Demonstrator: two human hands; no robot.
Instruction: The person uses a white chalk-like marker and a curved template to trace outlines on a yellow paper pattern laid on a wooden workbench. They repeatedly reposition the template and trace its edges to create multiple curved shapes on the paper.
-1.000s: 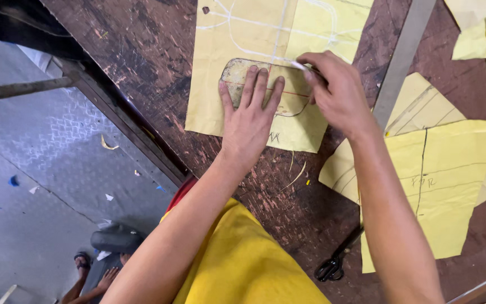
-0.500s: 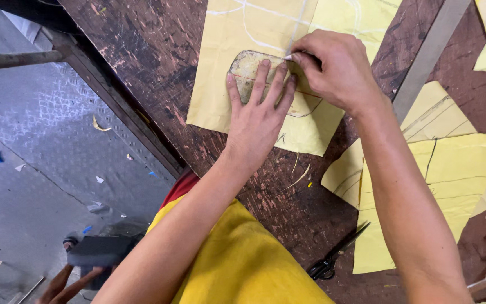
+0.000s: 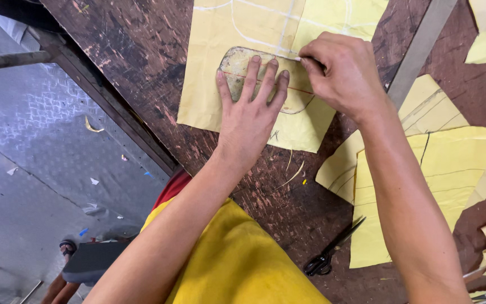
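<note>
Seen from above: worn oval template (image 3: 243, 70) lying flat on a pale yellow sheet (image 3: 226, 34) atop a dark scratched wooden table (image 3: 142, 62). Left hand (image 3: 248, 115) pressed flat on the template, fingers spread, covering its near half. Right hand (image 3: 344, 73) at the template's far right edge, fingertips pinched together on a thin white marking stick (image 3: 297, 58) touching the rim. Right of the template, more cut yellow pieces (image 3: 451, 169); nearer the body than the template, black scissors (image 3: 333, 250) on the table.
</note>
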